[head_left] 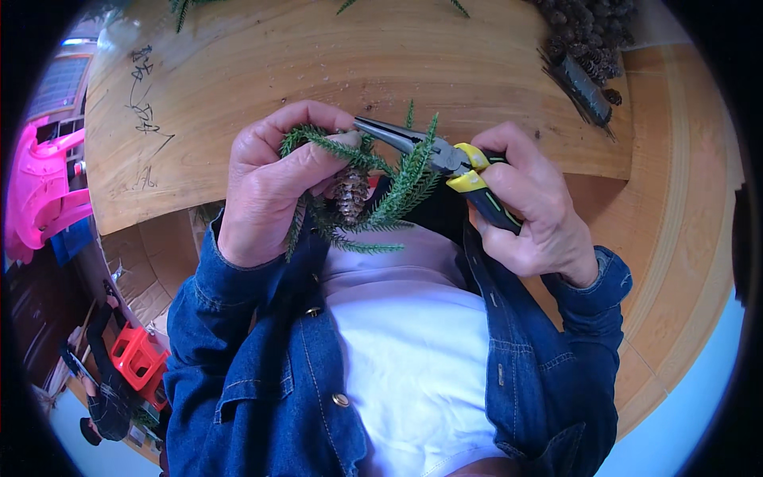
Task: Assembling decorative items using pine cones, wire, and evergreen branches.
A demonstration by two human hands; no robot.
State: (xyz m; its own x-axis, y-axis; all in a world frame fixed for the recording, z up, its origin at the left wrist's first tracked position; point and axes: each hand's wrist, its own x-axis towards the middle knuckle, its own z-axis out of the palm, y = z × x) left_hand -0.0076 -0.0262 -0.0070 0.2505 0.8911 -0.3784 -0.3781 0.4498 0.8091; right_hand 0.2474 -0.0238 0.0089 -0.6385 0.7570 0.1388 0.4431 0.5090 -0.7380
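1. I see my left hand [266, 187] clenched around green sprigs [373, 195] and a small pinecone [350, 193], held above the table [318, 56].
2. My right hand [528, 211] grips the pliers [433, 151] by their yellow handles; the tips reach the sprigs at my left fingers.

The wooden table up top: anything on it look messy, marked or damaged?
Mildly. The wooden table bears dark scribbled pen marks near its left edge. Otherwise nothing stands out: pine cones are heaped at the far right, the left hand holds a green sprig with a cone, the right hand holds pliers.
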